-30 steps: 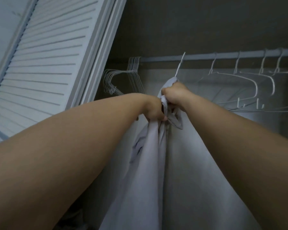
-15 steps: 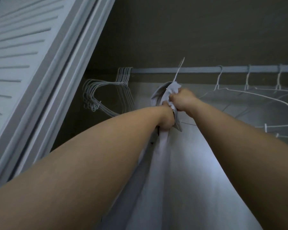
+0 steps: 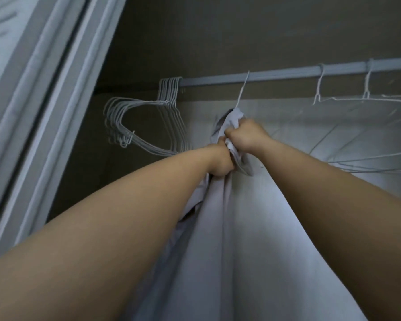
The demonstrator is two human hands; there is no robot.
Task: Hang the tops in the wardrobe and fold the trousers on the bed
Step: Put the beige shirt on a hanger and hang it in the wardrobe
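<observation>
Both hands are bunched tight at the neck of a pale grey fabric top (image 3: pixel 252 228), held up inside the wardrobe. The right hand (image 3: pixel 247 135) sits higher, its grip clamped around the gathered collar cloth, with the knuckles facing the camera. The left hand (image 3: pixel 220 161) sits just below and to the left, touching the right hand, and its grip is likewise clamped on a fistful of the same cloth. Out of the bunched collar, just above the right hand, rises the thin white wire hook of a hanger (image 3: pixel 243 89); the hook's tip reaches up to the pale grey metal wardrobe rail (image 3: pixel 276 75) and appears to cross its front edge, though whether it is seated over the rail cannot be told. The rest of that hanger is hidden inside the garment.

From the hands the top falls in long folds between the two bare forearms, spreading wide toward the bottom of the view.

To the left on the rail hangs a tight cluster of empty white wire hangers (image 3: pixel 148 126), swung at an angle, near the left forearm but apart from it. To the right, more empty white wire hangers (image 3: pixel 320 86) hang spaced along the rail. Behind everything is the dark back wall of the wardrobe, and at far left stands the white louvred wardrobe door (image 3: pixel 44 89) with its frame.
</observation>
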